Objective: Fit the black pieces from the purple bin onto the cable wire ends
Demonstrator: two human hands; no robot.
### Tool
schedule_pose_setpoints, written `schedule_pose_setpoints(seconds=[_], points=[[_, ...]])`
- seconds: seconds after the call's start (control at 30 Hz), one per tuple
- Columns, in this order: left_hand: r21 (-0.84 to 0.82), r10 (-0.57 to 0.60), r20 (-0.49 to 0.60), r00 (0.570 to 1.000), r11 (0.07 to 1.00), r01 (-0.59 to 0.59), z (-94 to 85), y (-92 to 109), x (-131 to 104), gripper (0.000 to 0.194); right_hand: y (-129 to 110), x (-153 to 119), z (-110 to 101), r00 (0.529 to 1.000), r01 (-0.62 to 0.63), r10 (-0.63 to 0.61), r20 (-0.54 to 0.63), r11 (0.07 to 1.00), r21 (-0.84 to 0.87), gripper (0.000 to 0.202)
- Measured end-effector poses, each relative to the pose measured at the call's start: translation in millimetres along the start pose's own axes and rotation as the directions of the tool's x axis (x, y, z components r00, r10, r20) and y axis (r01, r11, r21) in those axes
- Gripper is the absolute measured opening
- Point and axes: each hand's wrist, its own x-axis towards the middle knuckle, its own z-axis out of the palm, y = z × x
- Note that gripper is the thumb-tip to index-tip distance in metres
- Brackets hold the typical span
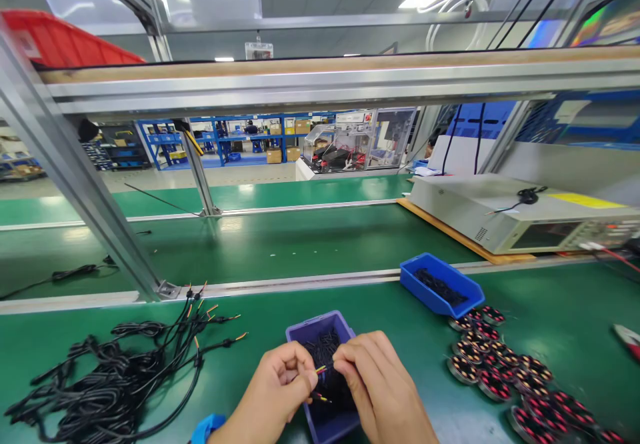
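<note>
1. The left hand (285, 381) holds thin coloured wires (321, 369) between thumb and finger – their bare ends are pointing to the right hand.
2. The right hand (375, 377) is in a narrow pinch, just beside these ends; whether something is between its fingers, I cannot tell.
3. The wires are above the purple bin (311, 325), which contains black pieces (325, 346).
4. On the green tabletop (250, 311), black cables (105, 391) lie at left; at right are the blue bin (425, 299) and round coils (495, 385).

Red bin (75, 43) on overhead shelf (325, 68), grey bench instrument (480, 199), blue racks (219, 140)
</note>
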Motion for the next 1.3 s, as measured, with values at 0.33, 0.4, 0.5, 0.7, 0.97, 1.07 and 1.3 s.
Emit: schedule_pose_setpoints(seconds=[0.33, 0.4, 0.5, 0.7, 0.97, 1.07, 1.3], points=[[-0.034, 0.023, -0.014, 1.000, 0.999, -0.023, 0.4, -8, 1, 0.051, -2, 3, -2, 1.000, -0.007, 0.007, 0.007, 1.000, 0.000, 0.022], [-0.029, 0.028, -0.005, 1.000, 0.999, -0.028, 1.0, -7, 1, 0.051, -2, 1, -2, 1.000, -0.022, 0.022, 0.018, 1.000, -0.005, 0.022], [-0.053, 0.061, -0.028, 0.998, 0.997, -0.063, 1.4, -8, 1, 0.053, -2, 0, -2, 0.999, -0.040, 0.040, 0.037, 0.999, -0.006, 0.024], [-0.026, 0.085, -0.016, 0.996, 0.996, -0.085, -2.3, -14, -1, 0.047, -1, -6, 1, 0.985, -0.142, 0.135, 0.107, 0.988, 0.060, 0.022], [0.037, 0.074, 0.074, 0.995, 0.996, -0.076, -8.7, -17, 0, 0.045, -6, -8, 3, 0.968, -0.240, 0.222, 0.116, 0.954, 0.179, 0.022], [0.015, 0.052, 0.041, 0.998, 0.999, -0.052, -6.4, -14, -1, 0.049, -4, -5, -3, 0.978, -0.204, 0.194, 0.077, 0.966, 0.158, 0.019], [-0.028, 0.052, -0.040, 0.998, 0.998, -0.054, 0.7, -11, -2, 0.052, 0, -1, -5, 0.998, -0.026, 0.023, 0.060, 0.998, 0.056, 0.020]])
